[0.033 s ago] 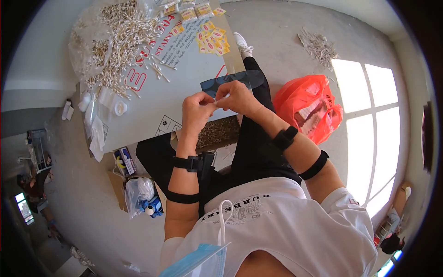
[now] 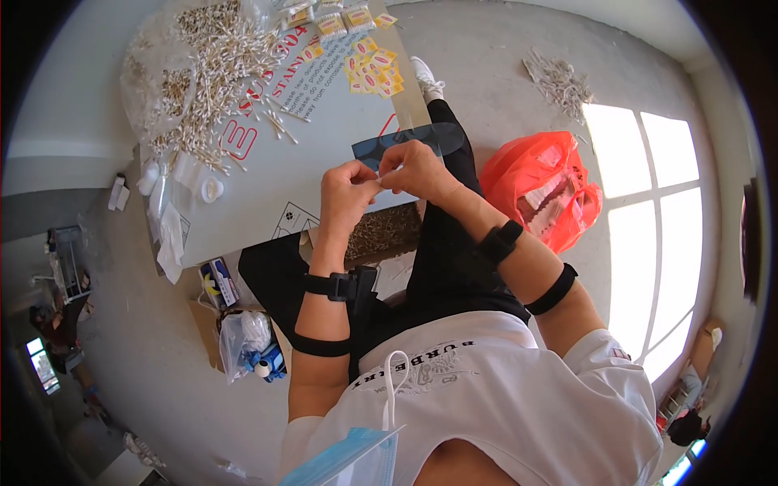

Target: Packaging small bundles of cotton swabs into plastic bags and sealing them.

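My left hand and my right hand meet over the near right edge of the table. Both have thumb and fingers pinched together. Between the fingertips is a small whitish thing, too small and covered to name. Beneath the hands lies a dark bluish see-through sheet with round shapes. Below them, at my lap, stands an open box full of small brown-and-pale pieces. Farther off, a large heap of cotton swabs spills from a clear plastic bag.
Yellow-and-white cards lie at the table's far right, near filled packets. A small round white container stands at the left. A red plastic bag sits on the floor to the right; an open carton is at the left.
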Tool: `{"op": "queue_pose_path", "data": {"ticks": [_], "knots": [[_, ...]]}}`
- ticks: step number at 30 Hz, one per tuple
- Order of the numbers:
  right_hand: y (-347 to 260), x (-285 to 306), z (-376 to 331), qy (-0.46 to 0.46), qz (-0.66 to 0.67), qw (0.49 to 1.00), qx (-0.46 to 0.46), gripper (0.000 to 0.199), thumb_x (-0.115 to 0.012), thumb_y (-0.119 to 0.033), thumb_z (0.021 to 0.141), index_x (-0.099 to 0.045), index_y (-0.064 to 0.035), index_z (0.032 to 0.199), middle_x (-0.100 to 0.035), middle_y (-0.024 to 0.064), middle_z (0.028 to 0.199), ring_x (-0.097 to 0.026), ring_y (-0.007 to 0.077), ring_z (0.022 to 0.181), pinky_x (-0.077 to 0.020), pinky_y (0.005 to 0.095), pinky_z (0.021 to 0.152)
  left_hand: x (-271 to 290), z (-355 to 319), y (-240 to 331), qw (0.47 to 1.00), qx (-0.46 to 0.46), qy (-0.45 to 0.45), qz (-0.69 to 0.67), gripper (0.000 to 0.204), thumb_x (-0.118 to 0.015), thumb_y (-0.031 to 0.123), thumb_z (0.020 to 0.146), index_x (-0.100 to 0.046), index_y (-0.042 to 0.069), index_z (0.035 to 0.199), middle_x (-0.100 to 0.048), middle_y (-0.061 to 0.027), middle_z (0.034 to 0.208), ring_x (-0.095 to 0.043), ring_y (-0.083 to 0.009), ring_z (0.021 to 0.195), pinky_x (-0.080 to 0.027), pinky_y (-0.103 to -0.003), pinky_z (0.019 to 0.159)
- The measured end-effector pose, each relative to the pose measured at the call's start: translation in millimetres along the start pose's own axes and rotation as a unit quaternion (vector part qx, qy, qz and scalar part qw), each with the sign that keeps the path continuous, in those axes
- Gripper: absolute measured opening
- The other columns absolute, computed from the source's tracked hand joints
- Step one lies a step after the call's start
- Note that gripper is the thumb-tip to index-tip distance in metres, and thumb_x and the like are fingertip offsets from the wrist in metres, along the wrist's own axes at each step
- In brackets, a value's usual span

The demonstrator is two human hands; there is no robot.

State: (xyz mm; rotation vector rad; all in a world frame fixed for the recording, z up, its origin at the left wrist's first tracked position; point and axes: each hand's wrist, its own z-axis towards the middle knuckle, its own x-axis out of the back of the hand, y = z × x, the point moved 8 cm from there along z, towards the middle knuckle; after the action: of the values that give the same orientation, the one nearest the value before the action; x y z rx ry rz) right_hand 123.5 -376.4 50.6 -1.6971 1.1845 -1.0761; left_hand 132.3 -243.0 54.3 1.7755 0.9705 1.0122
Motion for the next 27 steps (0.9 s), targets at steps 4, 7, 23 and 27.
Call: {"op": "queue_pose_path", "data": {"ticks": [4, 7, 23, 27], "knots": [[-1.1, 0.2, 4.9, 0.005, 0.007, 1.000, 0.006, 0.008, -0.068, -0.004, 0.067, -0.065, 0.0020, 0.071, -0.062, 0.0045, 0.061, -0.062, 0.0113, 0.055, -0.0474, 0.0239, 0.050, 0.7, 3.9, 0.6, 0.999, 0.014, 0.017, -0.047, 0.008, -0.070, 0.003, 0.070, -0.065, -0.003, 0.073, -0.062, -0.0039, 0.063, -0.055, -0.0087, 0.054, -0.045, -0.024, 0.049], [-0.3, -1.3, 7.7, -0.013, 0.025, 1.000, 0.003, 0.006, -0.067, -0.003, 0.069, -0.064, 0.0021, 0.070, -0.061, 0.0039, 0.060, -0.062, 0.0107, 0.054, -0.0483, 0.0231, 0.050, 1.9, 5.7, 0.6, 0.998, 0.012, 0.009, -0.055, 0.004, -0.067, 0.001, 0.072, -0.066, -0.002, 0.073, -0.063, -0.0044, 0.064, -0.056, -0.0090, 0.055, -0.047, -0.024, 0.049], [-3.7, -0.4, 4.1, -0.011, 0.021, 1.000, 0.007, 0.007, -0.066, -0.004, 0.069, -0.065, 0.0020, 0.072, -0.063, 0.0048, 0.063, -0.062, 0.0110, 0.055, -0.0485, 0.0243, 0.051, 2.3, 4.0, -3.8, 0.998, -0.004, 0.015, -0.059, 0.008, -0.070, 0.002, 0.071, -0.063, -0.003, 0.071, -0.062, -0.0055, 0.064, -0.056, -0.0100, 0.054, -0.046, -0.024, 0.050], [-2.4, 0.8, 7.0, -0.003, -0.021, 0.999, -0.024, 0.009, -0.067, -0.005, 0.068, -0.065, 0.0023, 0.072, -0.062, 0.0048, 0.062, -0.063, 0.0115, 0.056, -0.0486, 0.0244, 0.051, 1.3, 5.8, 3.0, 0.999, 0.008, 0.016, -0.031, 0.012, -0.072, 0.004, 0.069, -0.062, -0.003, 0.070, -0.061, -0.0047, 0.061, -0.055, -0.0099, 0.053, -0.045, -0.024, 0.049]]}}
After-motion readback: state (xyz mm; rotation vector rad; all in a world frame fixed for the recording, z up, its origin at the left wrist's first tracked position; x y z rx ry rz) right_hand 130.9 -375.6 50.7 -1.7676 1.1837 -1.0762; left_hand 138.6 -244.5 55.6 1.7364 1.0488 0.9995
